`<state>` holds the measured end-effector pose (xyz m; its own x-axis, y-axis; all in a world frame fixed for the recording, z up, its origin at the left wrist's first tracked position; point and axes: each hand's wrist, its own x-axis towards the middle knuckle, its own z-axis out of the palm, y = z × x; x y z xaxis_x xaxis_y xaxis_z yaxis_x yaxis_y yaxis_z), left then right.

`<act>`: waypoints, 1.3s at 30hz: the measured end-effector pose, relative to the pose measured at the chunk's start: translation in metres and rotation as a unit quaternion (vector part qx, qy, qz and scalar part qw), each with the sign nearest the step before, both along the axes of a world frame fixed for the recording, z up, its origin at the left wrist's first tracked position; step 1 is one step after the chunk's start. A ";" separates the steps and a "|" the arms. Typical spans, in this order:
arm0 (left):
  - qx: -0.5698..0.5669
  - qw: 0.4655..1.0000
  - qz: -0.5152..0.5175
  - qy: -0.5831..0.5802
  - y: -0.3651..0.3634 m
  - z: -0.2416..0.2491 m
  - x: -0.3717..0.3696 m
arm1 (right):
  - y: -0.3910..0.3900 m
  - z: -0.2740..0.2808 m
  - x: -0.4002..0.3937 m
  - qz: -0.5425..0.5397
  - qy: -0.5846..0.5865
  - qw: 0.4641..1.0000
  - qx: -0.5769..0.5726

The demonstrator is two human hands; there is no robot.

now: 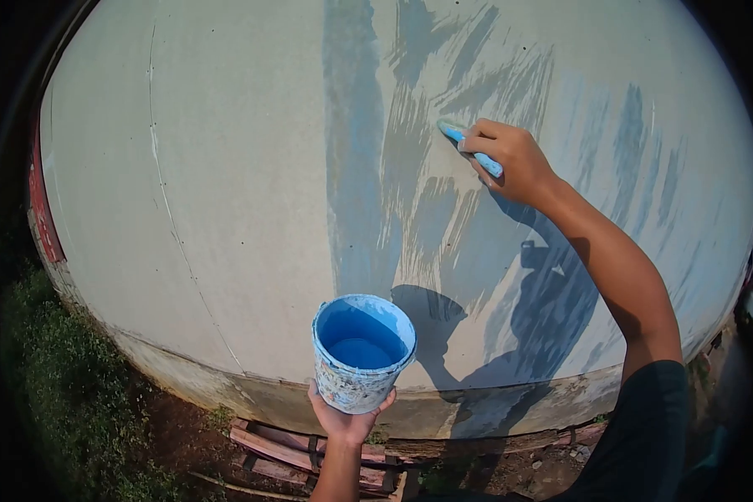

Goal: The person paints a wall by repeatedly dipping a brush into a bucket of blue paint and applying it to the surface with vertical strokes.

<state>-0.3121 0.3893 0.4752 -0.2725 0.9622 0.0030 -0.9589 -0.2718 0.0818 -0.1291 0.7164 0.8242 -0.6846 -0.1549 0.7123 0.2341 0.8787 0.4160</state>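
Observation:
A paint-smeared bucket (pixel 356 385) with blue paint (pixel 360 351) inside rests upright in my left hand (pixel 343 422), which grips it from below around the base. My right hand (pixel 510 159) is closed around the handle of a blue-stained paintbrush (pixel 484 161). The brush's bristles touch the pale wall (pixel 251 167) in front of me, higher than the bucket and to its right. Blue-grey streaks of wet-looking paint (pixel 356 167) run down the wall's middle and right, with bare patches between the strokes around the brush.
A concrete base (pixel 427 414) runs along the wall's foot. Pinkish wooden planks (pixel 284 448) lie on the soil below the bucket. Green plants (pixel 58 351) grow at the lower left. My shadow (pixel 552 284) falls across the wall. A thin vertical seam (pixel 163 180) marks the left part.

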 end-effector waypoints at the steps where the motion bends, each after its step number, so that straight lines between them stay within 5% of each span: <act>1: 0.000 1.000 -0.003 0.002 0.001 0.000 0.002 | 0.003 0.005 0.000 -0.003 0.002 1.000 0.000; 5: 0.017 1.000 -0.017 0.001 0.002 0.004 0.003 | 0.003 -0.033 -0.015 -0.022 -0.032 0.991 0.125; 8: 0.014 0.999 -0.028 -0.009 0.002 0.003 0.007 | -0.024 -0.073 -0.014 -0.024 -0.104 0.994 0.027; 10: 0.008 1.000 -0.025 -0.011 -0.002 0.005 0.008 | -0.041 -0.070 -0.017 -0.010 -0.240 0.940 -0.241; 14: 0.022 0.999 -0.032 0.025 0.000 0.009 0.010 | -0.018 -0.027 -0.009 0.002 -0.078 0.957 -0.281; 17: 0.016 0.999 -0.027 0.043 -0.002 0.009 0.012 | -0.004 0.017 0.000 -0.021 -0.038 0.983 -0.180; 19: 0.004 0.999 -0.038 0.035 0.000 0.012 0.011 | 0.005 0.028 0.001 -0.050 0.073 0.995 0.045; 20: 0.000 0.999 -0.040 0.033 0.000 0.013 0.011 | 0.008 0.022 0.001 -0.052 0.071 0.995 0.041; 25: -0.033 0.999 0.003 0.026 0.002 0.024 0.025 | 0.020 -0.100 -0.013 -0.038 -0.076 0.989 0.117; 29: -0.081 0.994 0.057 0.036 -0.006 0.024 0.044 | -0.025 -0.212 0.005 0.029 -0.264 0.948 -0.176; 32: -0.104 0.990 0.088 0.028 -0.013 0.018 0.058 | -0.010 -0.254 0.027 0.034 -0.276 0.931 -0.238; 35: -0.037 0.995 0.084 0.044 -0.021 0.000 0.067 | 0.008 -0.211 0.046 0.025 -0.182 0.951 -0.248; 39: -0.054 0.991 0.119 0.033 -0.018 0.002 0.098 | 0.007 -0.124 0.069 -0.004 -0.006 0.998 -0.058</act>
